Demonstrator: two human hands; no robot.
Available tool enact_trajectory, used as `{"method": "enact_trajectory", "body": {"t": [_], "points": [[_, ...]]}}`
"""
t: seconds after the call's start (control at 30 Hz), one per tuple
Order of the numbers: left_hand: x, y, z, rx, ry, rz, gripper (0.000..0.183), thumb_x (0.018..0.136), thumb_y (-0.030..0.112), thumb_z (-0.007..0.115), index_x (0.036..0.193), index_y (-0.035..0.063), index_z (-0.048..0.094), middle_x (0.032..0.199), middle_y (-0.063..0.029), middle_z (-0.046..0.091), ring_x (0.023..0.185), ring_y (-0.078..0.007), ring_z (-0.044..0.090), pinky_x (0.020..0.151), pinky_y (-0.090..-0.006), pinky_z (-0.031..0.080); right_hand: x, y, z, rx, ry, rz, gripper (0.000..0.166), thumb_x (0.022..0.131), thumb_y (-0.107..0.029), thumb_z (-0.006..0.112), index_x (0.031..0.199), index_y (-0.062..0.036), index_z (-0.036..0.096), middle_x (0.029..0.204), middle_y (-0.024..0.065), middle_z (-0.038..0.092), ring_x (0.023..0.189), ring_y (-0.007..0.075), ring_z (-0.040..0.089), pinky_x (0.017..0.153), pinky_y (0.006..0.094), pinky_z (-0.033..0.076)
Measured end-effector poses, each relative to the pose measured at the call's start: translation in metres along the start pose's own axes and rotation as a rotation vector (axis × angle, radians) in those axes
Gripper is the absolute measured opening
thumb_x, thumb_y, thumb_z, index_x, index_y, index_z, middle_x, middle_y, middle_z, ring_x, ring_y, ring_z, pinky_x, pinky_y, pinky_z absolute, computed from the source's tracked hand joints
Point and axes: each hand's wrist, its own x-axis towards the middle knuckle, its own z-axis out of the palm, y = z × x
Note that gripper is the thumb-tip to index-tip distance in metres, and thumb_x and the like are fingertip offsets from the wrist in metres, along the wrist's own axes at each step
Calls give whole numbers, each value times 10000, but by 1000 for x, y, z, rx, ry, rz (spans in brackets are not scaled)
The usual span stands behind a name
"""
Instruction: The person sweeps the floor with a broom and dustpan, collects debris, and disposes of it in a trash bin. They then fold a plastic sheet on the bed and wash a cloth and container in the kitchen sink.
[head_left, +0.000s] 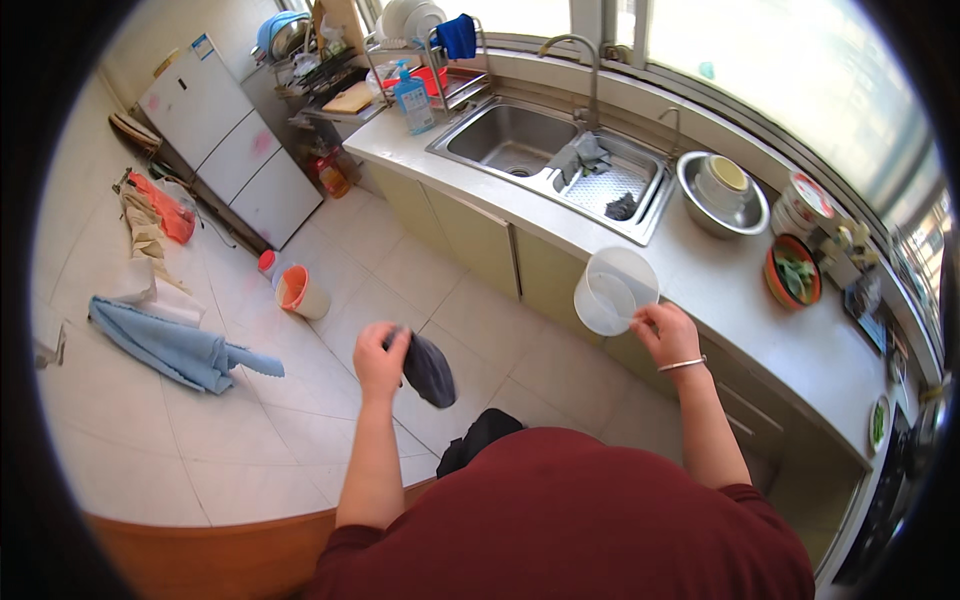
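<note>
My left hand (381, 360) pinches the end of a dark grey cloth (430, 369), which hangs down over the tiled floor. In my right hand (666, 334) is the rim of a round translucent plastic container (616, 291), tilted so that I see into it, beside the front edge of the worktop. Beyond it is a stainless steel double sink (525, 139). A grey cloth (592, 152) lies at the divider and over the right basin, where a dark scrubber or rag (621, 206) rests on a perforated tray (609, 185).
On the worktop (750, 300) stand a pump bottle (414, 97), a steel bowl (694, 196) with smaller bowls inside, and an orange bowl (776, 289) of leafy greens. A bin (311, 300) is on the floor near the refrigerator (232, 142). Blue cloth (172, 345) hangs at the left.
</note>
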Motion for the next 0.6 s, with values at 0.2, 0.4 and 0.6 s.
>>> {"method": "enact_trajectory", "body": {"t": [0.2, 0.4, 0.6], "points": [[184, 14, 55, -937, 8, -386, 264, 856, 249, 643, 919, 2, 574, 853, -16, 580, 796, -95, 515, 736, -240, 411, 120, 26, 50, 100, 71, 28, 95, 745, -111, 673, 815, -70, 622, 689, 43, 610, 684, 204, 563, 626, 325, 460], [366, -4, 159, -1281, -241, -436, 231, 879, 226, 616, 952, 12, 570, 883, -38, 611, 793, -115, 572, 720, -261, 468, 199, 58, 87, 70, 102, 245, 84, 745, -78, 666, 806, -53, 615, 709, 50, 608, 700, 201, 570, 647, 309, 449], [500, -16, 237, -1151, -304, -414, 204, 866, 184, 624, 954, 7, 573, 859, -36, 614, 772, -117, 580, 709, -251, 467, 277, 62, 118, 99, 162, 340, 82, 756, -80, 658, 812, -41, 613, 717, 61, 593, 691, 206, 563, 646, 307, 443]]}}
